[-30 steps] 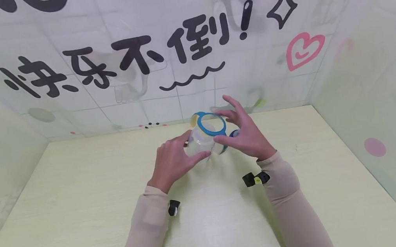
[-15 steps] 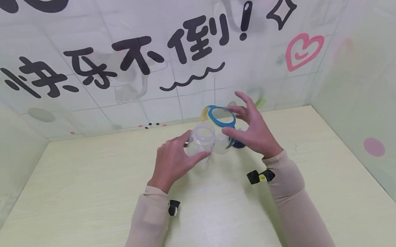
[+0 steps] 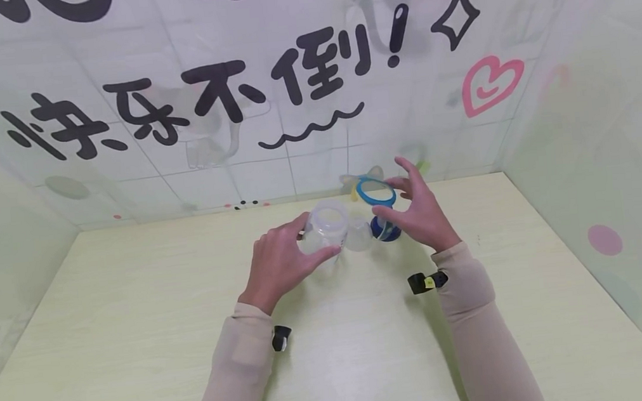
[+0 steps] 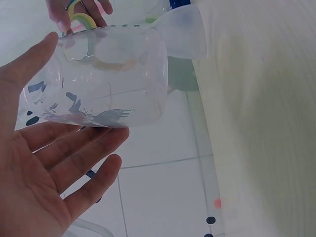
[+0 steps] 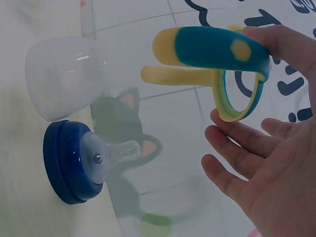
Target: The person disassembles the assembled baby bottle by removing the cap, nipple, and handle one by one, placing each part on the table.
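My left hand (image 3: 280,258) holds a clear baby bottle (image 3: 326,232) with its open mouth up, thumb on one side and fingers on the other. Grey prints show on the bottle's wall in the left wrist view. To the right, my right hand (image 3: 422,214) pinches a blue and yellow bottle handle (image 5: 212,47) by its ring, between thumb and fingers. The handle is off the bottle and raised above the table. Under it stands a dark blue screw collar (image 5: 74,158) with a clear teat (image 5: 123,150). A translucent dome cap (image 3: 358,235) stands between bottle and collar.
The pale wooden table (image 3: 156,342) ends at a white back wall (image 3: 228,183) with black lettering, close behind the things. Side panels (image 3: 599,170) flank the table. Black wrist devices (image 3: 427,282) sit at both sleeves.
My right hand has lifted the handle away from the bottle and moved it right, then lower, beside the collar. Bottle mouth, cap and collar now show more. The left hand stays put.
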Action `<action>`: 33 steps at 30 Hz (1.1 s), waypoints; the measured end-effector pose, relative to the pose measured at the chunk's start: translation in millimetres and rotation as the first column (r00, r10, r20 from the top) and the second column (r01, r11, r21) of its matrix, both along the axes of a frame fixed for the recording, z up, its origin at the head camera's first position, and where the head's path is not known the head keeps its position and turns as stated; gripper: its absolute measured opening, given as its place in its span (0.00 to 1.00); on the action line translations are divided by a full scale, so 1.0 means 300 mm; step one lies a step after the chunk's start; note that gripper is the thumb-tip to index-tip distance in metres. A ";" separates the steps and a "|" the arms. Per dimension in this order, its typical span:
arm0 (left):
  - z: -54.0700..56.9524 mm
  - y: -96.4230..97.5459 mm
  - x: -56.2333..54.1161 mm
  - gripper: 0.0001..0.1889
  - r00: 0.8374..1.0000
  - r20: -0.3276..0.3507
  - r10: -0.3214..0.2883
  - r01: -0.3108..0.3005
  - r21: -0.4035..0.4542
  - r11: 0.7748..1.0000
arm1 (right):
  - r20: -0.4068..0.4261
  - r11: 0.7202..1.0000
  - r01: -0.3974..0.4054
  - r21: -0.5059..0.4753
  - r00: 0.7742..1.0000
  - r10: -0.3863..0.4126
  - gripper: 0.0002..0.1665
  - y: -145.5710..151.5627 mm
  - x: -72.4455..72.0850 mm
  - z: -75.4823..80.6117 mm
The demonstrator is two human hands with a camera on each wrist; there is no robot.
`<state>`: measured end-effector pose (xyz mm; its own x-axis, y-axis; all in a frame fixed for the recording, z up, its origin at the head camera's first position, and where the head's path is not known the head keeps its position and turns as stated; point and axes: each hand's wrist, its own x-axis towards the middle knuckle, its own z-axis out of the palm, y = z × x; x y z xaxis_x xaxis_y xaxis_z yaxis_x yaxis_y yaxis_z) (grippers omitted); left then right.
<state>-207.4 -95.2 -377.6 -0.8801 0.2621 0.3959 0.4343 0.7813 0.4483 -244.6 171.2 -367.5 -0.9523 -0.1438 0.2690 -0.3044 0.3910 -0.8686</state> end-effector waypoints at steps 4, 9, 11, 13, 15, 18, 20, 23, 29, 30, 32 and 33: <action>0.001 0.002 -0.001 0.35 1.000 0.007 0.001 -0.001 0.000 1.000 | 0.026 1.000 0.012 0.019 1.000 -0.012 0.55 0.018 -0.010 -0.013; 0.002 0.002 0.000 0.35 1.000 0.017 0.003 -0.003 -0.006 1.000 | 0.056 0.999 0.025 0.033 0.998 -0.027 0.56 0.034 -0.021 -0.033; 0.003 0.002 0.001 0.35 1.000 0.018 0.003 -0.003 -0.006 1.000 | 0.068 0.999 0.031 0.038 0.997 -0.034 0.56 0.042 -0.025 -0.042; 0.002 0.002 0.001 0.35 1.000 0.015 0.003 -0.003 -0.005 1.000 | 0.086 0.998 0.043 0.047 0.995 -0.047 0.56 0.053 -0.026 -0.050; 0.001 0.002 0.001 0.35 1.000 0.011 0.002 -0.002 -0.004 1.000 | 0.102 0.996 0.054 0.064 0.993 -0.061 0.56 0.066 -0.027 -0.058; -0.001 0.003 0.000 0.35 1.000 0.004 -0.002 0.002 -0.003 1.000 | 0.130 0.994 0.069 0.086 0.988 -0.080 0.56 0.087 -0.029 -0.068; -0.001 0.003 0.001 0.35 1.000 0.002 -0.005 0.005 -0.002 1.000 | 0.144 0.993 0.071 0.097 0.986 -0.084 0.56 0.099 -0.031 -0.074; -0.001 0.004 0.001 0.35 1.000 0.001 -0.008 0.008 -0.001 1.000 | 0.170 0.992 0.071 0.106 0.982 -0.088 0.56 0.112 -0.034 -0.081; -0.004 0.003 0.000 0.36 1.000 0.005 -0.007 0.007 0.001 1.000 | 0.229 0.987 0.069 0.147 0.968 -0.102 0.57 0.126 -0.033 -0.090; -0.005 0.003 0.000 0.36 1.000 0.005 -0.006 0.006 0.000 1.000 | 0.238 0.986 0.070 0.152 0.966 -0.105 0.57 0.127 -0.033 -0.092; -0.007 0.003 0.000 0.36 1.000 0.004 -0.005 0.005 -0.003 1.000 | 0.253 0.985 0.068 0.160 0.961 -0.108 0.57 0.131 -0.034 -0.097; -0.007 0.003 0.000 0.36 1.000 0.002 -0.005 0.005 -0.004 1.000 | 0.257 0.985 0.067 0.161 0.960 -0.107 0.56 0.132 -0.035 -0.100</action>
<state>-207.4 -94.3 -379.8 -0.8798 0.2675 0.3930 0.4368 0.7809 0.4465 -255.1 210.9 -397.4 -0.9970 -0.0765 -0.0117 -0.0312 0.5367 -0.8432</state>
